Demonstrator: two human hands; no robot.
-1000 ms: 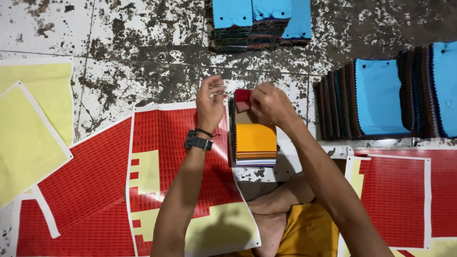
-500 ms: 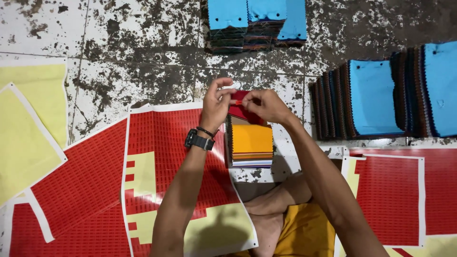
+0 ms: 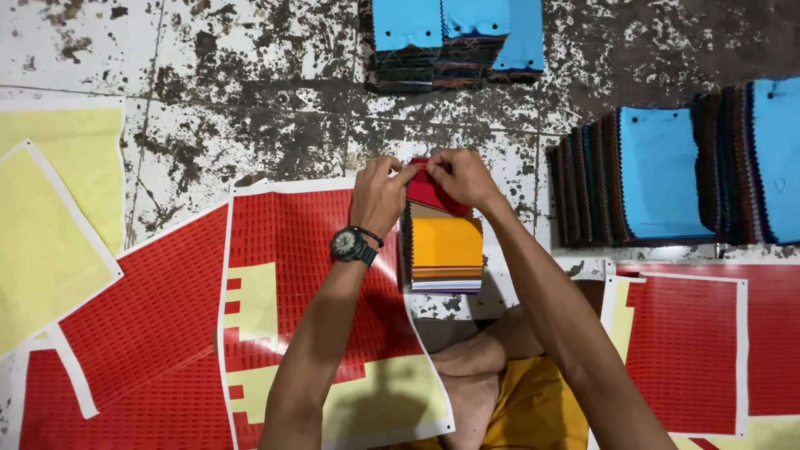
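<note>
- Both hands pinch the red cloth piece (image 3: 429, 190): left hand (image 3: 379, 196), right hand (image 3: 462, 177).
- Keep it flat and square over the cloth stack (image 3: 446, 250).

A worn floor (image 3: 250, 92) of pale tiles is showing heavy dark blotches and thin grout lines under even light. Red printed sheets (image 3: 142, 333) and plain yellow sheets (image 3: 50, 225) are lying flat across its near part, while blue-topped swatch stacks (image 3: 667, 175) are sitting along the far and right sides.
</note>
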